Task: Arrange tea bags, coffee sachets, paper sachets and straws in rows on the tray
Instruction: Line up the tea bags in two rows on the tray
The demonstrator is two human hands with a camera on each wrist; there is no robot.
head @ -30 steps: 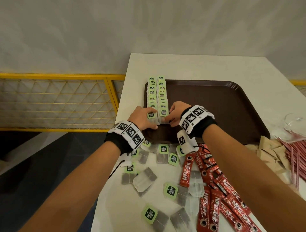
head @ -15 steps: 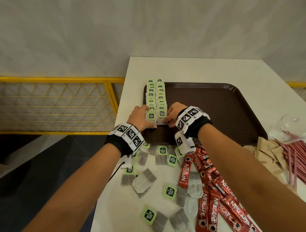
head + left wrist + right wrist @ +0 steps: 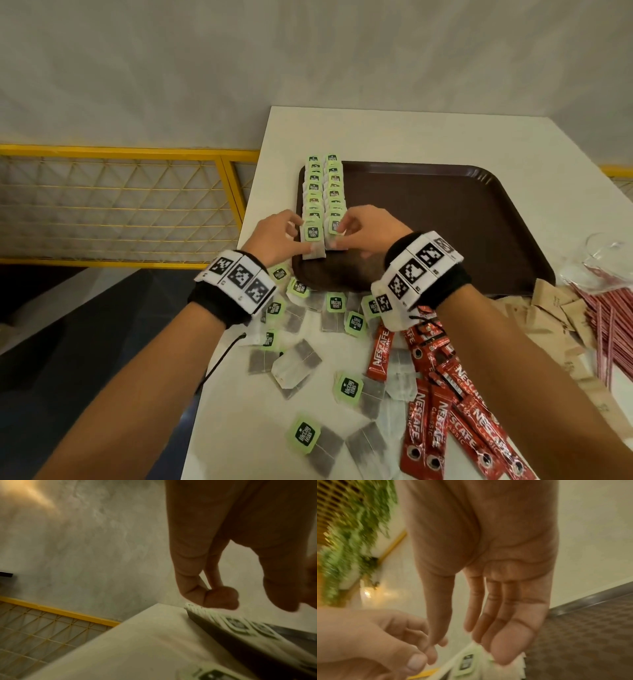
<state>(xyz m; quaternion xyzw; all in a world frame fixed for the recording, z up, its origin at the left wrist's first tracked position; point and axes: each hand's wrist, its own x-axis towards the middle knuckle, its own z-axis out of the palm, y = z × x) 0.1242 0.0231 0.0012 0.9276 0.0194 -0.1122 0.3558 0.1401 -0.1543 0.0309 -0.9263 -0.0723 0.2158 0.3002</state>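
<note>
Two rows of green-tagged tea bags (image 3: pixel 323 185) run down the left side of the brown tray (image 3: pixel 445 222). My left hand (image 3: pixel 298 236) is at the near end of the left row. Its thumb lies on the nearest tea bag (image 3: pixel 314 236) and its fingers are curled beside it. The left wrist view shows that hand (image 3: pixel 252 601) with nothing between thumb and bent index finger. My right hand (image 3: pixel 342 236) touches the near bag of the right row (image 3: pixel 333 226). In the right wrist view its fingers (image 3: pixel 501 642) are straight above the green tag (image 3: pixel 467 661).
On the white table (image 3: pixel 411 133) in front of the tray lie loose tea bags (image 3: pixel 347 390), with red coffee sachets (image 3: pixel 442 421) beside them. Brown paper sachets (image 3: pixel 555 305), red straws (image 3: pixel 613 329) and a glass (image 3: pixel 606 253) sit right. A yellow railing (image 3: pixel 120 205) borders the table's left edge.
Both tea bags have come down flat at the near ends of the two rows. The fingers of both hands have loosened from them; the hands stay in place.
</note>
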